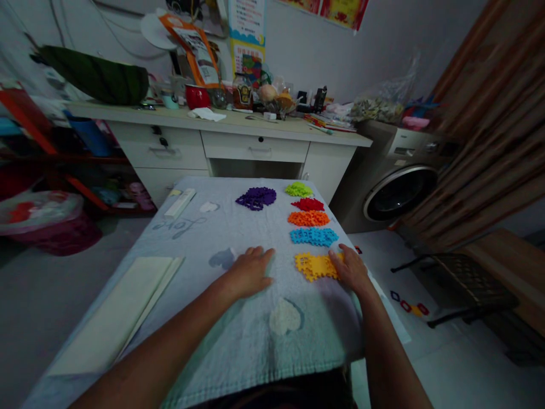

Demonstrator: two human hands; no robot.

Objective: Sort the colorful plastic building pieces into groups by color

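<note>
Both hands are laid on the table – the left hand [249, 272] is spread flat and open, palm down, on the pale blue cloth [238, 352], with nothing held. The right hand [351, 270] is also open, its fingers [338, 260] rested on the right edge of a yellow pile of toothed plastic pieces [313, 266]; the pile is touched, not gripped. Both forearms are stretched forward from the near edge, the left one angled in from the lower left.

The yellow pile is found at the near end of a column along the cloth's right side. Beyond it, set apart in turn, a blue pile [314, 236], an orange pile [308, 218], a red pile [307, 204] and a green pile [298, 190] are lined up. A purple pile [256, 198] is placed left of the green one.

One word can be read – "Love" [179, 228], written in grey script on the cloth's left part. A white heart patch [284, 317] is seen between the forearms, and a pale flat sheet [114, 312] is laid at the left edge.

Further back, a white desk [255, 147] is crowded with small items, a red mug [197, 96] among them. Wall posters [247, 34] carry print too small to be read. A washing machine [398, 190] is stood to the right.
</note>
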